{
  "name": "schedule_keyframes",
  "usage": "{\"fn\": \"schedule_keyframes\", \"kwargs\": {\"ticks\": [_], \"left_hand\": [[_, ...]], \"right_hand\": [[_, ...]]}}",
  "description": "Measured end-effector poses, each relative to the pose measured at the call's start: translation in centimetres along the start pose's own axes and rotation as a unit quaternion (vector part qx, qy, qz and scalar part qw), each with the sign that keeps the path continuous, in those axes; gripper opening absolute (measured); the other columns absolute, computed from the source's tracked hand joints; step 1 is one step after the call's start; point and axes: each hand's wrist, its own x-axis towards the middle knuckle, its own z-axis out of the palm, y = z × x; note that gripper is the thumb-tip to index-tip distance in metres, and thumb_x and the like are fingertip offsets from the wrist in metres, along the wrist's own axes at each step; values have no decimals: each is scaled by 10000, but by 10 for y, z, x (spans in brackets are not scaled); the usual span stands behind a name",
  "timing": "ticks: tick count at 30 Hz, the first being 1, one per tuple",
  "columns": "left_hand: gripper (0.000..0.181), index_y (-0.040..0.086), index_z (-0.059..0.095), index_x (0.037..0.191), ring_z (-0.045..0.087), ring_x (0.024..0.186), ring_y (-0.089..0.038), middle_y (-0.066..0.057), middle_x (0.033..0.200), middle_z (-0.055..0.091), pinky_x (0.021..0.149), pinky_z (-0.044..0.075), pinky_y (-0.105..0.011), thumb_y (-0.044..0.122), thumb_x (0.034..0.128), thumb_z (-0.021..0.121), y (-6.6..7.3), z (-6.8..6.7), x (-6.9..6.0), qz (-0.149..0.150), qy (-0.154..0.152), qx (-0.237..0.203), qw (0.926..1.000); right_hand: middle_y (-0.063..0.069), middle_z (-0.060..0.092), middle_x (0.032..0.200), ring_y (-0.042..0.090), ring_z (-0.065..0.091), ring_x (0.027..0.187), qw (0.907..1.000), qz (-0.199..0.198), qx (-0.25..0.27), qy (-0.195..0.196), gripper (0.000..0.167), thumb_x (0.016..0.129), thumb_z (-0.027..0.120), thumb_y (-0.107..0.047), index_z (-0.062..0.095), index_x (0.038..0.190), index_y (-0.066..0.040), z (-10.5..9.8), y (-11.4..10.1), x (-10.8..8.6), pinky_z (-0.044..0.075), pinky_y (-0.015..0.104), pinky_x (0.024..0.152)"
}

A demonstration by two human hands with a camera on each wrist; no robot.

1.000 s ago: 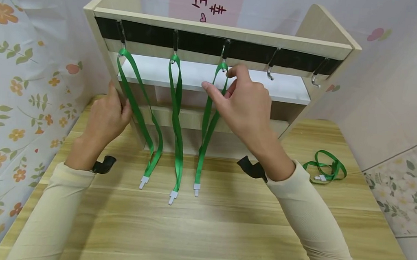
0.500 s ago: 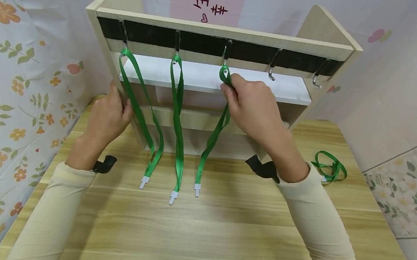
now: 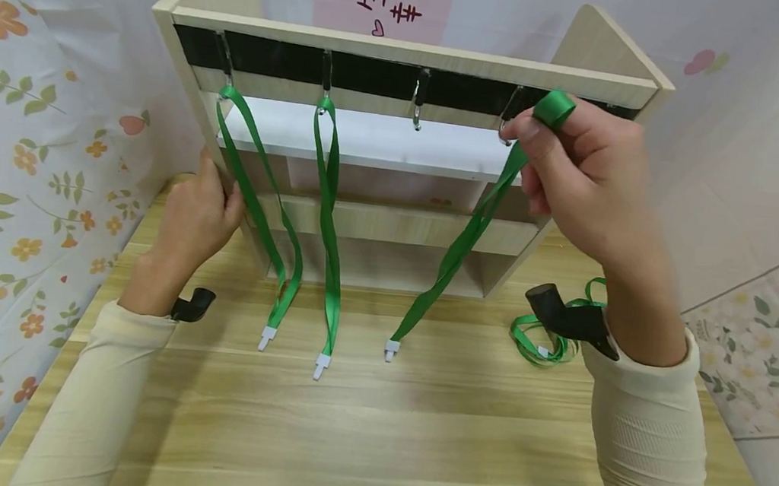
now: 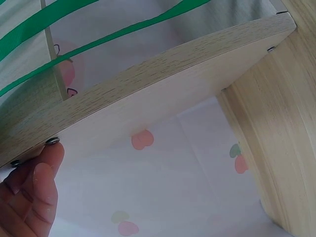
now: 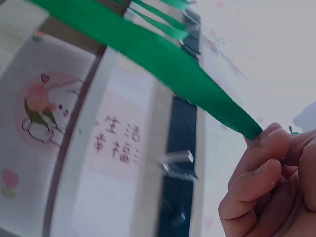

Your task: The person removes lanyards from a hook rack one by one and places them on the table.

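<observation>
A green lanyard (image 3: 453,256) dangles from my right hand (image 3: 594,175), which pinches its top end near the fourth hook (image 3: 506,126). Its white clip hangs low, in front of the shelf unit. The right wrist view shows the strap (image 5: 163,61) stretched from the fingertips, with a blurred metal hook (image 5: 177,165) beside it. My left hand (image 3: 193,212) rests against the left side of the wooden shelf unit (image 3: 391,224). In the left wrist view, one finger (image 4: 52,154) touches the outer face of the side panel (image 4: 148,98).
Two lanyards, one on the left hook (image 3: 258,210) and one on the second hook (image 3: 332,216), hang down the front. The third hook (image 3: 416,112) bears nothing. A coiled green lanyard (image 3: 535,346) lies on the wooden table (image 3: 347,438), partly hidden by the right wrist.
My right hand has pinched the lanyard on the third hook, lifted it off and carried it right to beside the fourth hook. The left hand has stayed in place.
</observation>
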Motion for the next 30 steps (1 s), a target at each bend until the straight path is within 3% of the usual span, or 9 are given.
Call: {"fn": "schedule_keyframes", "kwargs": {"ticks": [7,14,20,30], "left_hand": [[390,-121,407,1245,503,475,-406,-180,628,457,442,361,-496,145,964,461,0,-1,0,-113,-115,-58,9999],[360,-128,405,1212,490,461,-388,-182,612,452,438,360,-470,130,966,453,-1,0,1,-69,-117,-27,9999],[345,-127,405,1192,478,454,-374,-178,607,446,435,346,-452,124,960,452,-1,0,1,-25,-94,-33,9999],[354,-131,401,1201,484,464,-380,-175,605,444,448,353,-452,125,961,452,-1,0,1,-77,-140,-45,9999]], "right_hand": [[-21,553,571,47,464,459,9987,-376,42,354,271,988,545,-73,684,940,155,-20,-2,-4,410,166,471],[-34,544,569,37,467,433,9980,-128,-289,553,262,978,565,-76,697,919,142,-35,5,-14,438,145,485],[-65,536,572,24,446,463,9983,-5,-522,246,209,966,551,-1,697,927,144,-45,21,-26,411,147,502],[-27,514,567,49,444,499,9931,726,-781,-495,133,952,582,6,673,863,43,-51,43,-47,377,159,499]]}}
